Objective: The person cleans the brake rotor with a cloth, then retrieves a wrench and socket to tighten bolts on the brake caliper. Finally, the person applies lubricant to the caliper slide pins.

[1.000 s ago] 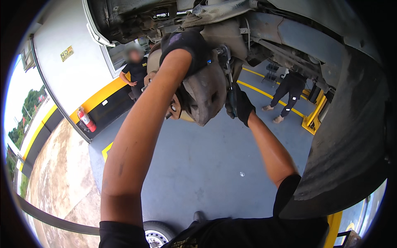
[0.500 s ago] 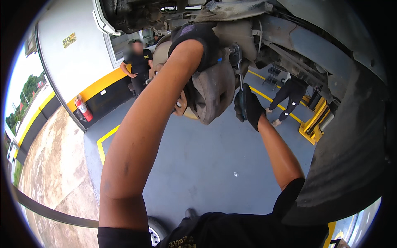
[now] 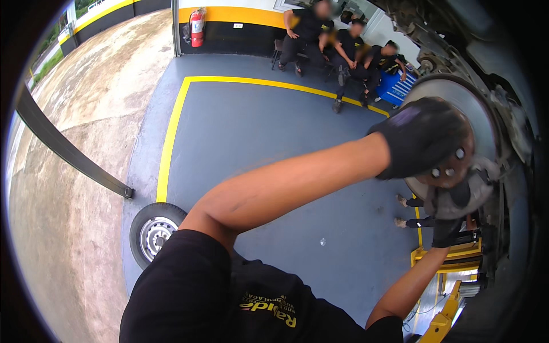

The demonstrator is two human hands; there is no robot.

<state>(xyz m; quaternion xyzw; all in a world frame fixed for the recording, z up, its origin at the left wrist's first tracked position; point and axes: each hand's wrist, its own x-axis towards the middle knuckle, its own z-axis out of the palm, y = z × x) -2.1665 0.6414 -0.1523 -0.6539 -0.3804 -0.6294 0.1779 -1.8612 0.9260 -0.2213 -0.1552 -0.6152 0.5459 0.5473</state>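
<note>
My left hand (image 3: 426, 137), in a black glove, lies over the hub face of a brake disc (image 3: 477, 106). Its fingers are smeared by motion and partly hidden, so their grip does not show. Wheel studs (image 3: 443, 171) stick out of the rusty hub beside the palm. Below them sits the brake caliper (image 3: 466, 197), worn and grey-brown. My right hand (image 3: 446, 231), also gloved in black, is raised just under the caliper. The caliper covers its fingers, and no tool shows there.
Dark underbody and wheel arch (image 3: 520, 228) close in on the right. A wheel (image 3: 154, 234) lies on the floor at left. Yellow lift parts (image 3: 449, 314) stand at lower right. Several people sit near a blue tool cabinet (image 3: 394, 87); a fire extinguisher (image 3: 197, 28) hangs on the wall.
The view has swung left, bringing the disc face and hub to the right side. The ratchet wrench that my right hand gripped is now out of sight behind the caliper.
</note>
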